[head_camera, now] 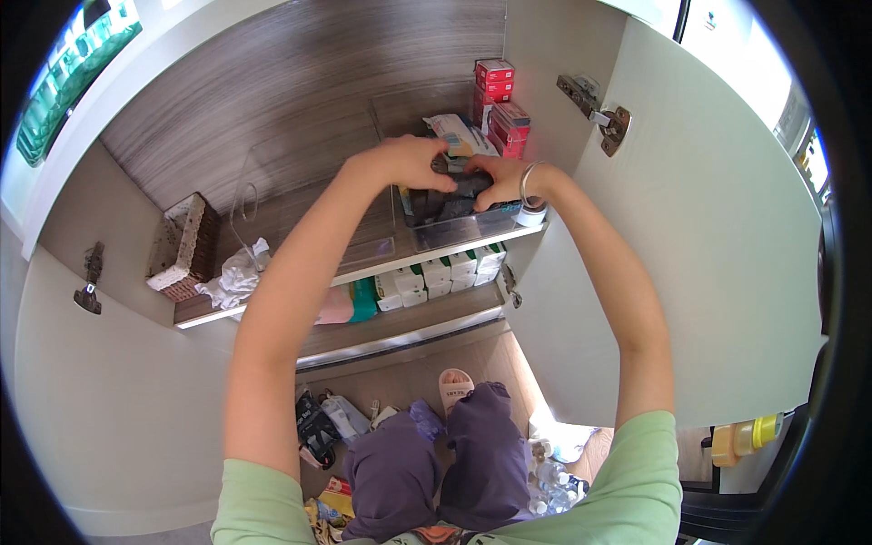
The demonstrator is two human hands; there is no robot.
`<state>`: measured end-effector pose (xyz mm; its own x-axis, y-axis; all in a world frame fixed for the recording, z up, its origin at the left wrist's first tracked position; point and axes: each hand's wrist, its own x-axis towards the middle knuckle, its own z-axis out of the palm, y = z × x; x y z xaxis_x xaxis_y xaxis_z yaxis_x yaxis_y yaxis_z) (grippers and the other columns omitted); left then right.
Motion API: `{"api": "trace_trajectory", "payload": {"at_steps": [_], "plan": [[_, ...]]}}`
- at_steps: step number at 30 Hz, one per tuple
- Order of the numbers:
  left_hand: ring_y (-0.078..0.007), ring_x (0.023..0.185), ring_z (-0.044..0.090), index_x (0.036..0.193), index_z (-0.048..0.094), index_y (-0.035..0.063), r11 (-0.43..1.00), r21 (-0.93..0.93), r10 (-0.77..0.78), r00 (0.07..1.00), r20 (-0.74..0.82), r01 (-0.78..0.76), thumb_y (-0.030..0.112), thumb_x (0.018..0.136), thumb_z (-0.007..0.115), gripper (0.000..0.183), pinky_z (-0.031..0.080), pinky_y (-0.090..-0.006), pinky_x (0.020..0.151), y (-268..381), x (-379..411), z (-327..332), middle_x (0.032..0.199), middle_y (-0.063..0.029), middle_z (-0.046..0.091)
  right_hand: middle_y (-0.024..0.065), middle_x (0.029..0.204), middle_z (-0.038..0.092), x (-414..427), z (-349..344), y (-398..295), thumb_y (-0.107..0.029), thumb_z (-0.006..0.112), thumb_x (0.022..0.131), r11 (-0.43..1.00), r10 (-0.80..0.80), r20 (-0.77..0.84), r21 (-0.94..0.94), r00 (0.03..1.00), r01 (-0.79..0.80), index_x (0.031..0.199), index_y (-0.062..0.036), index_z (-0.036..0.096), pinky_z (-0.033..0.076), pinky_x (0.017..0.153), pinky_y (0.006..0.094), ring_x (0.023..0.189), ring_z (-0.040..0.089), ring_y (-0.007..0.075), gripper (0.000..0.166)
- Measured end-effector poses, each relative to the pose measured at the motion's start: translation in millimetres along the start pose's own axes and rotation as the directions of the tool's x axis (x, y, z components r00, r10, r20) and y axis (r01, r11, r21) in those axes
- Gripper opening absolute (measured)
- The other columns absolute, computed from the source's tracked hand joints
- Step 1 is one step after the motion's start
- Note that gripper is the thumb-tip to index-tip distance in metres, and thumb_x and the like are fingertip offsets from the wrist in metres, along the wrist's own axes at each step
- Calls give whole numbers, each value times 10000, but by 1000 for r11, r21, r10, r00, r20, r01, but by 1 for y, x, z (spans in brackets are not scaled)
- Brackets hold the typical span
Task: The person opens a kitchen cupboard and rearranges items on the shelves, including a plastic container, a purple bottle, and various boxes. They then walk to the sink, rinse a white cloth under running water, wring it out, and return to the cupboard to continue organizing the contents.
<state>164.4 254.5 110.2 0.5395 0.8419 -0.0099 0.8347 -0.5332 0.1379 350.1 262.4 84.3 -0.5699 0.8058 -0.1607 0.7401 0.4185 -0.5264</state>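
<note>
My left hand (414,163) and my right hand (503,180) are both at a black bundle (436,204), which looks like soft plastic or cloth. Their thumbs and fingers rest around it from either side, though some fingertips are hidden. The bundle lies in a clear plastic bin (446,237) at the right end of the cabinet's upper shelf (286,197). Behind it leans a white soft pack (458,131), bearing print. Red boxes (501,102) are stacked at the back right corner. Below my right wrist sits a small white round item (531,215).
Cabinet doors stand open at left (122,409) and right (695,238). A lined wicker basket (180,248) and crumpled white cloth or plastic (238,276) occupy the shelf's left. White packs (436,272) fill the lower shelf. Bags (347,415) and plastic bottles (555,484) lie around my legs.
</note>
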Motion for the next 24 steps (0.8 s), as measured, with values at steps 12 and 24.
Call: {"api": "trace_trajectory", "payload": {"at_steps": [12, 24], "plan": [[-263, 766, 537, 905, 503, 98, 950, 310, 19, 988, -156, 31, 223, 679, 554, 263, 364, -428, 714, 23, -26, 18, 765, -97, 567, 122, 932, 517, -18, -12, 5, -127, 525, 664, 981, -179, -444, -14, 878, 193, 941, -69, 512, 389, 751, 291, 850, 503, 232, 283], [-250, 790, 524, 921, 512, 102, 954, 299, 189, 837, -513, -33, 159, 665, 541, 263, 405, -370, 673, 13, -8, 43, 842, -104, 539, 79, 761, 517, -13, 37, 26, -59, 487, 630, 898, -282, -581, -440, 763, -3, 749, -93, 495, 431, 591, 375, 675, 524, 284, 124]]}}
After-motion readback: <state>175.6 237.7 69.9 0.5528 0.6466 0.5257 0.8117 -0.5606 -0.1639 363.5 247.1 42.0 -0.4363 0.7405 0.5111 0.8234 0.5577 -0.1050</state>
